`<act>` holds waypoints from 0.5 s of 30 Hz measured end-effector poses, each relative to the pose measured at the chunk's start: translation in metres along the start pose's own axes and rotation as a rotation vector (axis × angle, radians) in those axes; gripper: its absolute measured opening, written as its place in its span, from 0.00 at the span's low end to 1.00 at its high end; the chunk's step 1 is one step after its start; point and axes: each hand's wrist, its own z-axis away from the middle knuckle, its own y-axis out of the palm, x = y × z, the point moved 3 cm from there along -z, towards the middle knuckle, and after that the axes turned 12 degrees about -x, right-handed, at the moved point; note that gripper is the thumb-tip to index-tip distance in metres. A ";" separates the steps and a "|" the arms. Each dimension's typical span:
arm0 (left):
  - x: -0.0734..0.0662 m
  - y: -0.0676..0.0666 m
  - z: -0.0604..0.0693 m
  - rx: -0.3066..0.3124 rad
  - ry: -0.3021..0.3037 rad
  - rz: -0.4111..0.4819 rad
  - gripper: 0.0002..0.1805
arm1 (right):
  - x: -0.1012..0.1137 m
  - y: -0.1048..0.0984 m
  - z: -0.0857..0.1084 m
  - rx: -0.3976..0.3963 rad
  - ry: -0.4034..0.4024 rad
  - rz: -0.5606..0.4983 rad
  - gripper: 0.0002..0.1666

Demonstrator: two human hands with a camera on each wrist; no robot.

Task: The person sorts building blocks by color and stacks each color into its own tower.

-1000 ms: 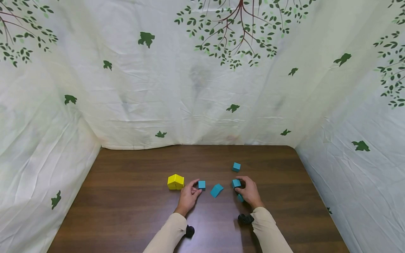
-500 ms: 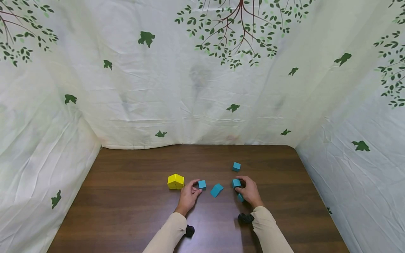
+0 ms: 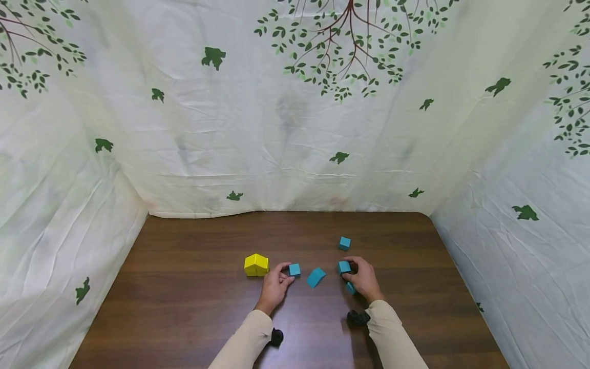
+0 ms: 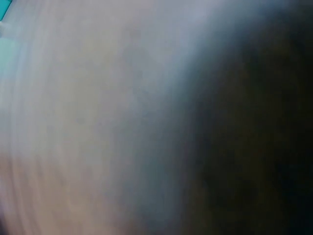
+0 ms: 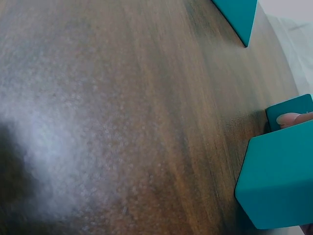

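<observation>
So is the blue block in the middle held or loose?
Loose: the table shows all round the middle blue block, so neither the left hand nor the right hand touches it.

5 blue blocks (image 3: pixel 294 270) (image 3: pixel 316 277) (image 3: pixel 344 267) (image 3: pixel 351 288) (image 3: pixel 344 243), 1 yellow clump (image 3: pixel 256 265) (no. of pcs unclear), 1 L grip (image 3: pixel 274 287), 1 R grip (image 3: pixel 362 281), 2 blk wrist cams (image 3: pixel 276 337) (image 3: pixel 357 318) & 1 bench (image 3: pixel 184 307).

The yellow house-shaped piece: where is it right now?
In the head view, the yellow house-shaped piece sits on the table, left of centre, with the left hand between it and the nearest blue block.
</observation>
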 end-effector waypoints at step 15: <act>0.002 -0.007 0.008 0.010 0.030 0.023 0.20 | 0.001 0.001 0.001 -0.015 -0.013 -0.038 0.22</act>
